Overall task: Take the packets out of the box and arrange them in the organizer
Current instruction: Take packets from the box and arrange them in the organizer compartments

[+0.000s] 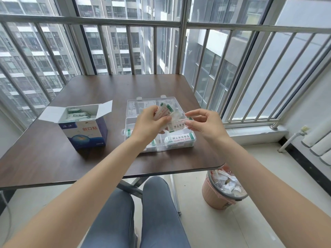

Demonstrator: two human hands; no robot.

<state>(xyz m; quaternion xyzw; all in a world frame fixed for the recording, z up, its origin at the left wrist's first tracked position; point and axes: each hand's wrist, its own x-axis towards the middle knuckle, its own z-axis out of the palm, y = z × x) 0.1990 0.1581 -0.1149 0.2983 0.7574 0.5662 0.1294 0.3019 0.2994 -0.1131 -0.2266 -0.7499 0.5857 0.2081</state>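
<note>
A blue and white box (86, 133) stands open on the left of the table, with white packets (77, 115) inside. To its right lies a clear plastic organizer (193, 140) with its lid open flat behind it. My left hand (148, 122) holds a small fan of packets (163, 109) above the organizer. My right hand (204, 122) pinches one packet (177, 125) by its right end, just right of the left hand. More packets (179, 139) lie in the organizer's front compartments.
The dark wooden table (53, 158) stands against a balcony railing (182, 24) with windows. A pink waste bin (222, 192) full of paper scraps sits on the floor beneath the table's right corner. My legs are under the table's front edge.
</note>
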